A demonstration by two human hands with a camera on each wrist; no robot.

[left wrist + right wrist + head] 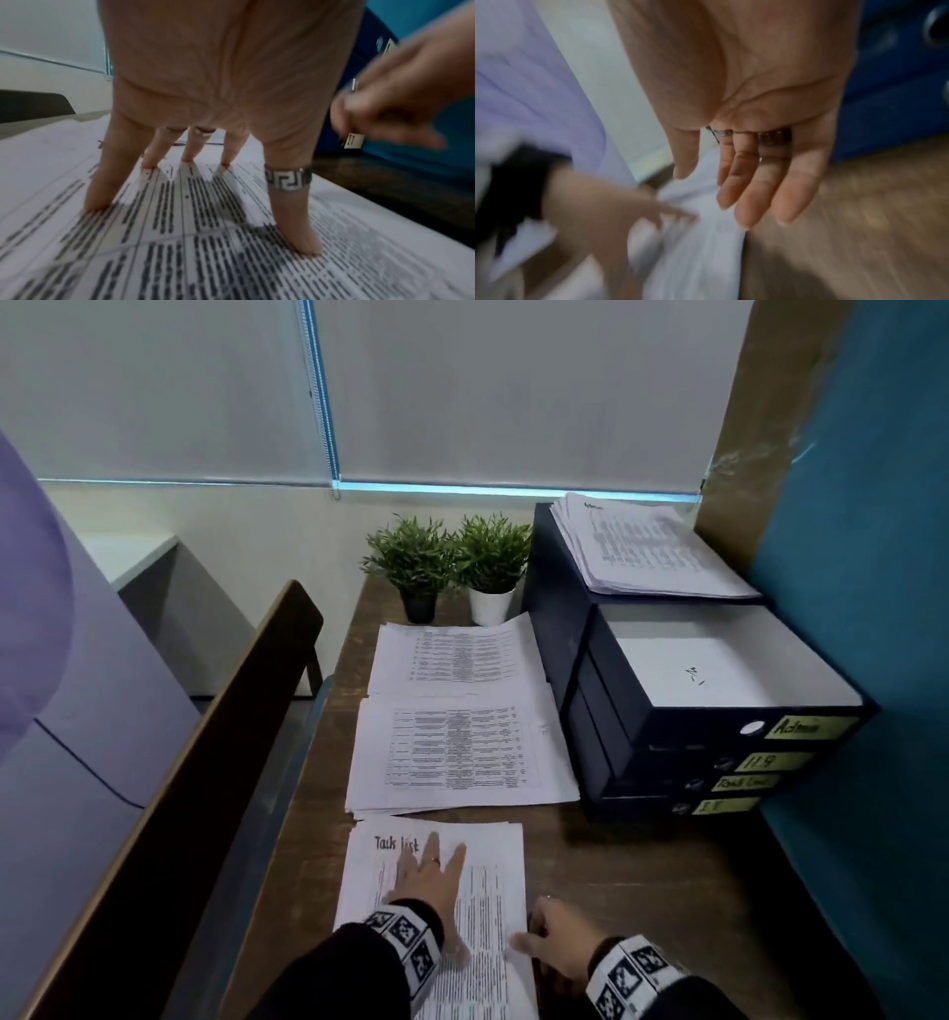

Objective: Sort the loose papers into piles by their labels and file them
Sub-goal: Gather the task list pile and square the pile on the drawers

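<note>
From the head view I saw the "Task list" pile (477, 880) at six o'clock on the wooden desk (642, 875), my left hand (429, 873) flat on it with fingers spread. My right hand (557, 937) sat at the pile's right edge, fingers loose, thumb on the paper. Two more stacks of printed tables (457, 752) lay toward twelve o'clock, short of two potted plants (452, 567). At two o'clock stood the dark drawer unit (667, 726), its top drawer open; yellow labels read "Admin" and "IT", the two between illegible. Another sheaf lay on its top.

The left wrist view showed spread fingertips (306, 241) pressing the printed rows, a patterned ring (287, 179) on the thumb, and a small "IT" tag.

The right wrist view, blurred, showed an open palm over the desk beside the pile's edge.
</note>
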